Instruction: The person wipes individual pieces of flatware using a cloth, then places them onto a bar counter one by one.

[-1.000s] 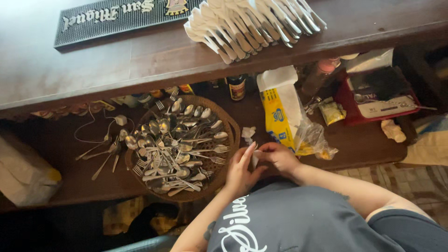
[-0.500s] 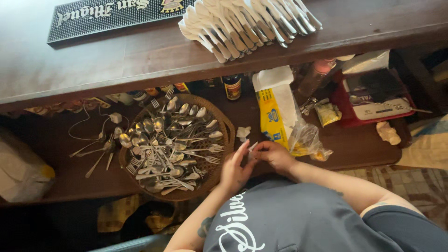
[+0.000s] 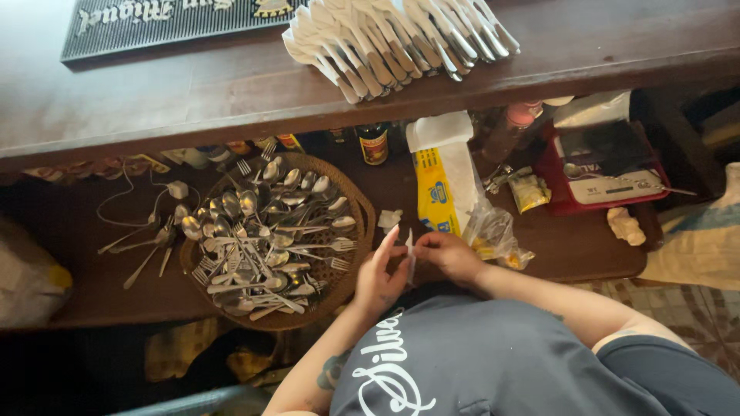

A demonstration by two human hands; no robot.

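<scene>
Both hands working a white napkin at the lower shelf edge.

Left hand [image 3: 379, 273] and right hand [image 3: 447, 254] meet just in front of the torso; each grip is pinched together on the thin white napkin [image 3: 409, 254] held upright between them. Just left sits a round wicker basket [image 3: 358, 204] heaped with spoons and forks. A stack of wrapped cutlery rolls [image 3: 401, 38] lies on the upper tabletop [image 3: 193, 92].
</scene>
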